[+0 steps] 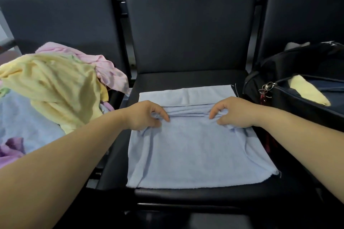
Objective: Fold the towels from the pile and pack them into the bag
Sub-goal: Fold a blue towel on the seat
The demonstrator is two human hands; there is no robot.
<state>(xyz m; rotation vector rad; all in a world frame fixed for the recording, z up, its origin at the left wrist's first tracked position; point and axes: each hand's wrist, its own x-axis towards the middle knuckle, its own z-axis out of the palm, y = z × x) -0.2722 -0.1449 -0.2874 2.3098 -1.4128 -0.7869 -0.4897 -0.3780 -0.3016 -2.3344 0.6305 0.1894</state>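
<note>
Light blue terry towel (pixel 195 150) lies flat on the black padded chair seat (pixel 186 78), doubled over, with its near edge at the seat's front lip. Left grip (pixel 147 115) and right grip (pixel 236 112) both have fingers curled, each pinching a bunched ridge of cloth across the towel's middle.

Risks as I read it:
- The two pinches aren't level, so an uneven lift likely skews the fold and the edges won't line up.
- The ridge is already pleated. Laid down as is, the wrinkles get locked in and the bundle goes bulky.
- Can't tell if the pinches catch every layer. If only the top one, the lower one stays behind and drags.
- Near corner is frayed and right at the lip, so a pull toward the body could slide it off.
- Loose pile of yellow, pink and blue towels (pixel 55 83) sits just beside on the left seat and could spill over.
- Dark zip bag (pixel 297 65) on the right: metal key rings (pixel 266 89) at the opening could snag the terry.
</note>
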